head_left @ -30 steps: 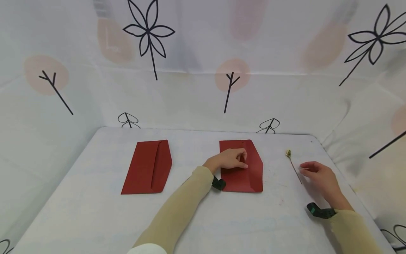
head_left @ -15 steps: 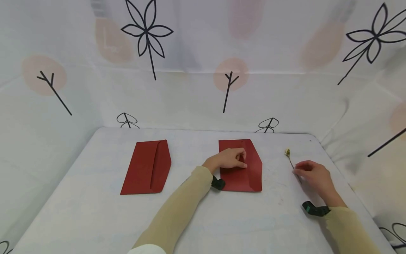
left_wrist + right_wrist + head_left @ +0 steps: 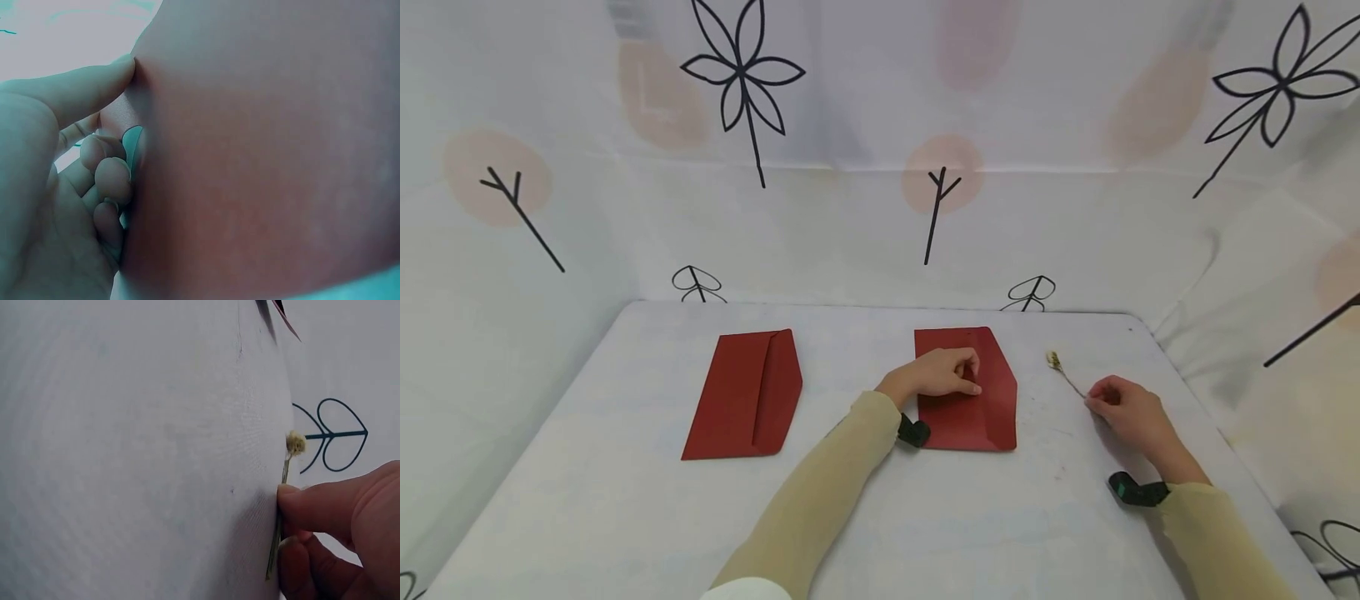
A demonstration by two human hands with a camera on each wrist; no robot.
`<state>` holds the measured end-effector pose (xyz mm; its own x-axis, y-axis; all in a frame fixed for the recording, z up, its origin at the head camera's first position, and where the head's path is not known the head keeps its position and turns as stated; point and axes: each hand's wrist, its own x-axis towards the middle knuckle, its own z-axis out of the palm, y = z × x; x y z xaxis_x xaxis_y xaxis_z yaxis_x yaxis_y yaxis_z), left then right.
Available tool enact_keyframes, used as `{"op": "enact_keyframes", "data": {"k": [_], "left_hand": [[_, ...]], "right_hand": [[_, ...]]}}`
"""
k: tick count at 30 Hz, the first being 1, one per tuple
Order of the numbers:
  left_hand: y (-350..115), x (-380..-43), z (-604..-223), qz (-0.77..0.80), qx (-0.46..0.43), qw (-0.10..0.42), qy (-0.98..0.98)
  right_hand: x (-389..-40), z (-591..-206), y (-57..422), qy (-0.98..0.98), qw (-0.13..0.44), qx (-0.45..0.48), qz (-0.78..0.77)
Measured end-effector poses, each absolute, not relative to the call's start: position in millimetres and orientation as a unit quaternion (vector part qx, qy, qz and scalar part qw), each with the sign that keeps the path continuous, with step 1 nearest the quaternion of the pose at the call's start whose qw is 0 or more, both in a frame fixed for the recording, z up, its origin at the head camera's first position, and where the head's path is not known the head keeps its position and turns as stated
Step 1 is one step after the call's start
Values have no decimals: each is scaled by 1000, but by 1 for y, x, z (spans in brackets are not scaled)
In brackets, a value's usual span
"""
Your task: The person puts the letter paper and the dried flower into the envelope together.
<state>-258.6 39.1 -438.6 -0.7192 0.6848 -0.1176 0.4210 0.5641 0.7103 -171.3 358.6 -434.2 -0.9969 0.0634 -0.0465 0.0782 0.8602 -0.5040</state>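
Note:
A red envelope (image 3: 1000, 392) lies with its flap open to the right, at the middle of the table. My left hand (image 3: 936, 372) reaches over it and grips it near the flap line. In the left wrist view the thumb (image 3: 94, 87) meets the red paper (image 3: 262, 156), while the other fingers curl along its edge. To the right, my right hand (image 3: 1131, 417) pinches a small dried flower by its thin stem. The pale yellow flower head (image 3: 296, 444) points away from the hand, and the stem's lower end (image 3: 270, 565) shows past the fingertips.
A second red envelope (image 3: 737, 396), its flap also open to the right, lies on the left of the white table (image 3: 587, 500). A white cloth (image 3: 850, 225) printed with plant drawings hangs behind the table and at its sides.
My right hand has moved left, taken hold of the stem and swung the flower head to the left. My left hand has stayed on the envelope.

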Motion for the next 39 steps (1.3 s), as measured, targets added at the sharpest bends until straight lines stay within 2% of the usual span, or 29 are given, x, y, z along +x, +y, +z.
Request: {"op": "enact_keyframes", "data": {"k": [8,16,39], "left_hand": [[39,-259,-437,339,318,198,863],[39,-258,-435,338,319,199,863],[38,-256,-436,343,318,197,862]], "right_hand": [[-174,-428,356,968,42,-3,-247],[-177,-422,360,955,108,10,-275],[-175,-419,370,932,145,-27,-331]]}}
